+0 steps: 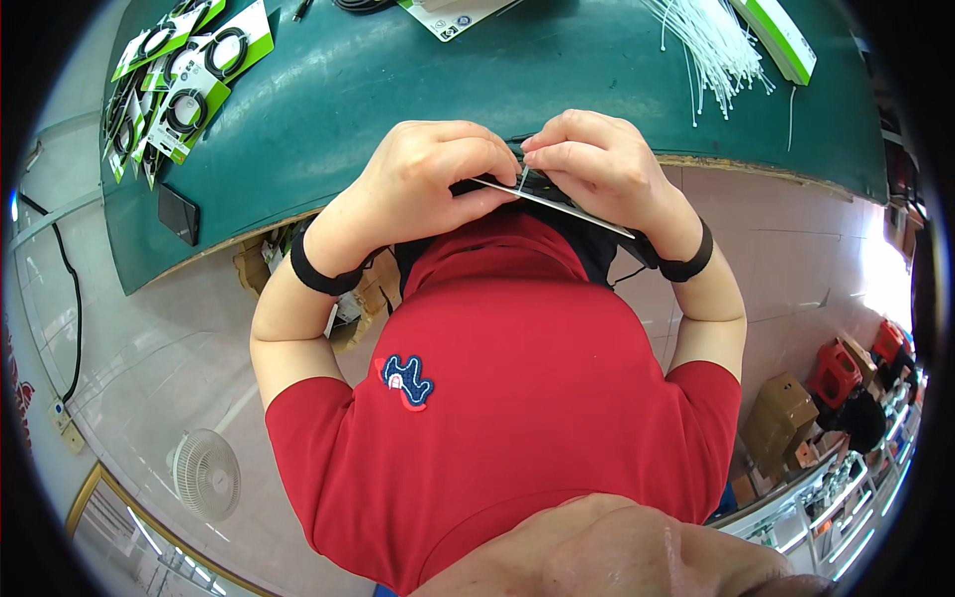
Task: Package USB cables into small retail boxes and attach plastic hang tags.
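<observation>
Close to my body, at the table's near edge, my left hand [438,174] pinches a thin packaging card [582,212], seen almost edge-on, with its thumb below and fingers above. My right hand [607,169] is closed at the card's other side, thumb and forefinger pressed together. A short white cable tie [523,179] stands up from the card between the two hands, at the right fingertips. Dark cable shows behind the card, mostly hidden by my fingers. The card's face cannot be seen.
On the green table [328,109] lie a pile of carded black cables [186,109] at left, a small black box [179,214], loose white cable ties [711,50] and a green-white box [781,40] at right. A fan [206,475] stands behind me on the left.
</observation>
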A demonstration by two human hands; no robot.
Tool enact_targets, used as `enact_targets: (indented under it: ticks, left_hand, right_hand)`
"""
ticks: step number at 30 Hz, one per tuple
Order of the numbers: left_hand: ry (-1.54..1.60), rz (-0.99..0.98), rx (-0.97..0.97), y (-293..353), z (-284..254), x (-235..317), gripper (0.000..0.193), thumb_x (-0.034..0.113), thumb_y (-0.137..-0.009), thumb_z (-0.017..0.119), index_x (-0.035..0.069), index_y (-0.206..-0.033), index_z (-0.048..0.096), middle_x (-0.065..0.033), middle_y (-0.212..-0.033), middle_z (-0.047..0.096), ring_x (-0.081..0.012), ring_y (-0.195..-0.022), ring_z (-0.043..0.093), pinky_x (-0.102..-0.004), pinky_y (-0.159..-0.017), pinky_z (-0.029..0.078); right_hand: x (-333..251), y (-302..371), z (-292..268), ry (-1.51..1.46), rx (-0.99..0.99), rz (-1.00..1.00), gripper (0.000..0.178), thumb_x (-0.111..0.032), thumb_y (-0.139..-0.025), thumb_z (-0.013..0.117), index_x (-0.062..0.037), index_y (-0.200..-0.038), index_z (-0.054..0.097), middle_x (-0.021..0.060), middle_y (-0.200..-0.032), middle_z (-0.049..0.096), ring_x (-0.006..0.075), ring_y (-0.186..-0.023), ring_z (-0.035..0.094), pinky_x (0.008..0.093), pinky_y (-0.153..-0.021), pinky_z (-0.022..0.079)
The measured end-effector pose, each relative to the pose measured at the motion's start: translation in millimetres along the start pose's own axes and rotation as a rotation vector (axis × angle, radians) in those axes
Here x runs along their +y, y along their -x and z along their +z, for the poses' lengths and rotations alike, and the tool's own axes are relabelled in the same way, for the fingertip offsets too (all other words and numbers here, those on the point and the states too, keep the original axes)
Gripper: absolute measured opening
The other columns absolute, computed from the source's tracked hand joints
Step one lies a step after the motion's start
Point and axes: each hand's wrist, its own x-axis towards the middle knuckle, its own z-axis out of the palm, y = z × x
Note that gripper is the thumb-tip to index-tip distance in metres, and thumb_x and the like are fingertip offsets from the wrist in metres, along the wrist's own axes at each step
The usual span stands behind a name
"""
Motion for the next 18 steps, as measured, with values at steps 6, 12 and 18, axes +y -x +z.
enact_targets:
  ticks: [6, 12, 18]
  left_hand:
    - [0.009, -0.045, -0.036, -3.1, -1.9, -1.1, 0.020, -0.001, -0.065, 0.077, 0.005, -0.081, 0.066, -0.0069, -0.086, 0.070, -0.0227, -0.078, 0.069, -0.0301, -0.067, 0.056]
    - [0.006, -0.054, -0.044, -4.0, -2.6, -0.3, 0.020, -0.001, -0.065, 0.077, 0.005, -0.082, 0.066, -0.0072, -0.087, 0.070, -0.0228, -0.079, 0.069, -0.0301, -0.067, 0.056]
    - [0.020, -0.050, -0.048, -5.7, -2.4, -2.0, 0.019, -0.002, -0.066, 0.076, 0.004, -0.081, 0.066, -0.0074, -0.086, 0.070, -0.0230, -0.079, 0.069, -0.0298, -0.067, 0.056]
  right_hand:
    - [0.0, -0.9, -1.1, -0.015, 0.010, -0.002, 0.020, 0.007, -0.069, 0.072, -0.0019, -0.085, 0.065, 0.0101, -0.084, 0.066, 0.0244, -0.072, 0.067, 0.0306, -0.058, 0.053]
    - [-1.0, -1.3, -3.2, -0.031, -0.015, 0.021, 0.014, 0.001, -0.072, 0.070, -0.0057, -0.084, 0.066, 0.0061, -0.083, 0.065, 0.0245, -0.073, 0.065, 0.0330, -0.063, 0.052]
    - [-1.7, -3.6, -7.9, -0.031, -0.066, -0.022, 0.019, 0.002, -0.073, 0.068, -0.0056, -0.090, 0.067, 0.0069, -0.084, 0.065, 0.0251, -0.074, 0.064, 0.0337, -0.063, 0.052]
